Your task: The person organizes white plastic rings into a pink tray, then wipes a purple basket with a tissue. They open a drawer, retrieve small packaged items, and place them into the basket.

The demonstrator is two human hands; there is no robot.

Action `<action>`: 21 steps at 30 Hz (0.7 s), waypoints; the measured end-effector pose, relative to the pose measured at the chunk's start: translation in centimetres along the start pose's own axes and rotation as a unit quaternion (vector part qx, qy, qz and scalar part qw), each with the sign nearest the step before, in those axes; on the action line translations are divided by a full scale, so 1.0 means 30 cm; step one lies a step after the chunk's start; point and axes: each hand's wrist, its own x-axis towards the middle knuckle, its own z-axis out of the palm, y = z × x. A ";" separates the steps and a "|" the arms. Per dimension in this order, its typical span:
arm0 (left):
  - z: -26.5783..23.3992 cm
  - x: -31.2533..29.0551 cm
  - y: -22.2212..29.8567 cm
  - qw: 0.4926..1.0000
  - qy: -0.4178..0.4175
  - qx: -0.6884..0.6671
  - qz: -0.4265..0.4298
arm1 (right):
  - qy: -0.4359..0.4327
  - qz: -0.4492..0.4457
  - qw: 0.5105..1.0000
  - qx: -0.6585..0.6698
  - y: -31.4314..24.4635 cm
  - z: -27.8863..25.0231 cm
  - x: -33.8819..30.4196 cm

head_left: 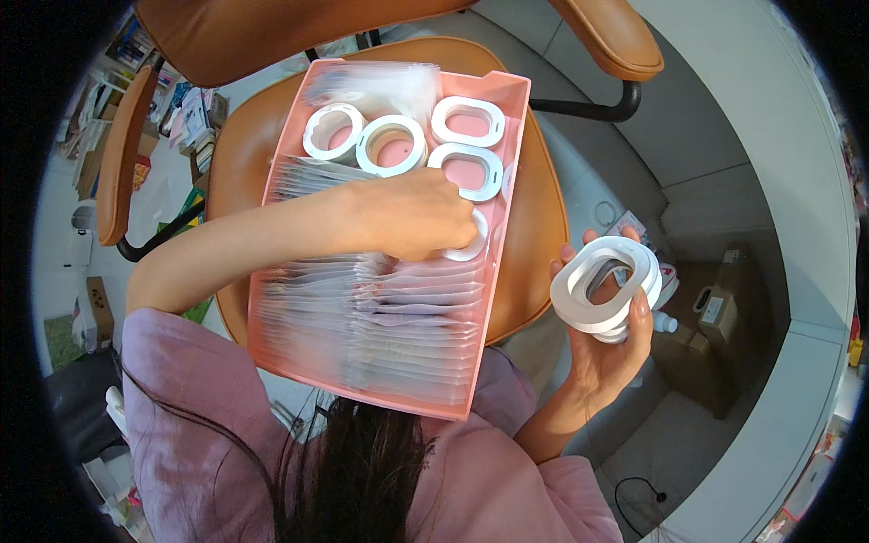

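A shallow pink tray [509,136] rests tilted on the chair seat in front of me. My left hand [425,217] reaches across it with curled fingers at a white oval ring [479,237], part of which the hand hides. In the tray's far part are two more white oval rings [495,172] and two round white rings [418,145]. Rows of clear plastic sleeves [416,335] fill the near part. Right of the tray, my right hand [625,348] is closed around a stack of white oval rings [584,312], held up in the air.
A brown chair [534,271] with padded armrests [611,41] stands under the tray. More clear plastic bags [380,86] lie at the tray's far edge. To the right are a grey sofa [715,208] and a cardboard box [729,308]. Books and papers [195,118] are piled at the far left.
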 end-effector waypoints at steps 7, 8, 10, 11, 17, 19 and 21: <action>0.007 -0.013 0.006 0.998 0.048 -0.024 -0.013 | -0.007 0.011 1.000 -0.016 0.015 0.018 0.010; -0.031 -0.012 0.008 0.998 0.021 -0.038 -0.047 | -0.004 0.016 1.000 -0.015 0.016 0.021 0.011; -0.131 -0.022 0.008 0.991 -0.032 -0.065 -0.116 | 0.001 0.026 1.000 -0.013 0.016 0.034 0.010; -0.156 -0.047 -0.006 0.976 0.056 -0.168 -0.129 | -0.003 0.023 1.000 -0.006 0.019 0.041 0.008; -0.210 -0.039 0.089 0.889 0.236 -0.393 0.005 | 0.015 -0.059 0.991 -0.116 0.066 0.125 0.016; -0.168 -0.026 0.114 0.847 0.234 -0.478 -0.001 | 0.017 -0.132 0.974 -0.184 0.087 0.133 0.017; -0.139 -0.023 0.099 0.808 0.208 -0.552 -0.013 | 0.028 -0.202 0.957 -0.208 0.117 0.153 0.027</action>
